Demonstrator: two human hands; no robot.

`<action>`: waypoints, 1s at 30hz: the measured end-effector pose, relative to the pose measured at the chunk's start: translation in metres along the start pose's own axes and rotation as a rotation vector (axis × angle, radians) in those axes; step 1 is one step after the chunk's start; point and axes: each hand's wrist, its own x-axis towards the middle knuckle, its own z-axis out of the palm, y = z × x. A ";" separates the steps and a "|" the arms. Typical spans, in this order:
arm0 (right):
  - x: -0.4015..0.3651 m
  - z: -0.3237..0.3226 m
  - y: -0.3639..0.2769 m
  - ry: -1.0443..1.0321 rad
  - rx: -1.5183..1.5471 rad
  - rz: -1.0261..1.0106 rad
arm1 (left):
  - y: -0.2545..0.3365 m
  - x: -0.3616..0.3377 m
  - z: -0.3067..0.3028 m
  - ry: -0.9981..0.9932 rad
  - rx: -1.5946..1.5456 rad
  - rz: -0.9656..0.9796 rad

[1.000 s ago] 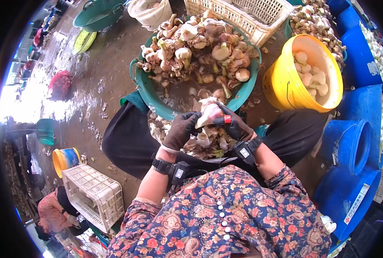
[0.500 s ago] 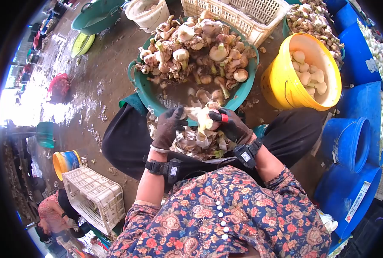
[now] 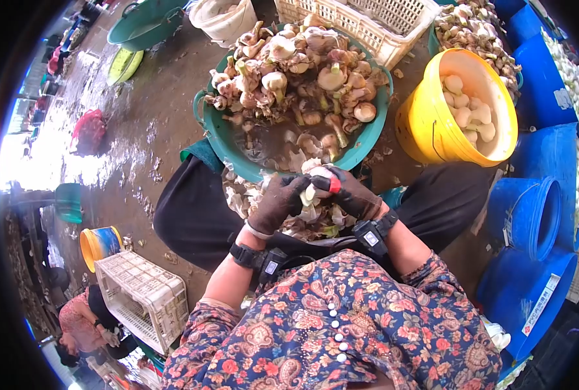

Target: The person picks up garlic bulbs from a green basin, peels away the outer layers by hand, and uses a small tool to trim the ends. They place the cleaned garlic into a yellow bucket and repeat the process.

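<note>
Both hands wear dark gloves and meet at one garlic bulb (image 3: 316, 174) over my lap. My right hand (image 3: 354, 195) grips the bulb from the right, with red on one finger. From the left, my left hand (image 3: 276, 200) has its fingers closed at the bulb's pale leaves or stem. Beneath the hands lies a heap of papery peelings (image 3: 307, 224). Just beyond them, a green basin (image 3: 372, 140) holds a pile of unpeeled garlic (image 3: 283, 78). Whitish peeled bulbs (image 3: 461, 107) lie in a yellow bucket (image 3: 426, 123) to the right.
Blue tubs (image 3: 526, 218) line the right side. A white crate (image 3: 400, 49) and a white bucket (image 3: 227, 26) stand beyond the basin. Another crate (image 3: 143, 299) is at the lower left, near a person (image 3: 81, 322) in a patterned top. The floor (image 3: 140, 123) is wet.
My left hand has moved right and slightly down, closer to my right hand. The bulb and the leaves on it have turned, and the leaves no longer stretch out to the left.
</note>
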 end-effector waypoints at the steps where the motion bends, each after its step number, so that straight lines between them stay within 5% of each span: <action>1: -0.002 0.002 -0.007 -0.035 0.103 -0.019 | -0.005 0.000 0.000 -0.016 -0.036 0.032; 4: 0.004 0.000 -0.001 -0.094 0.278 -0.026 | -0.007 -0.005 0.008 0.078 -0.053 0.159; 8: 0.009 0.000 0.007 -0.555 0.866 -0.146 | -0.015 0.005 0.006 0.181 -0.370 0.093; 10: -0.008 0.006 -0.016 -0.031 0.311 0.039 | -0.015 0.011 -0.007 0.228 -0.282 0.093; 13: -0.005 0.000 -0.017 -0.030 0.141 0.013 | 0.003 0.006 -0.007 0.328 -0.037 0.121; 15: -0.003 0.002 -0.012 0.003 -0.019 -0.088 | 0.010 0.005 -0.004 0.242 0.219 0.339; 18: -0.004 0.000 -0.010 -0.024 -0.056 -0.077 | 0.013 0.005 -0.008 0.101 0.297 0.257; 22: -0.007 -0.004 0.001 -0.027 0.000 -0.021 | 0.007 0.011 -0.010 0.317 0.555 0.264; 25: -0.014 0.002 -0.013 -0.076 0.602 -0.033 | -0.064 0.042 -0.053 0.460 0.851 0.391; 28: 0.001 -0.008 0.011 0.084 0.559 -0.009 | -0.057 0.034 -0.044 0.365 0.857 0.486; 30: 0.003 -0.006 0.011 0.105 0.420 -0.057 | -0.009 0.015 -0.025 0.098 0.020 -0.178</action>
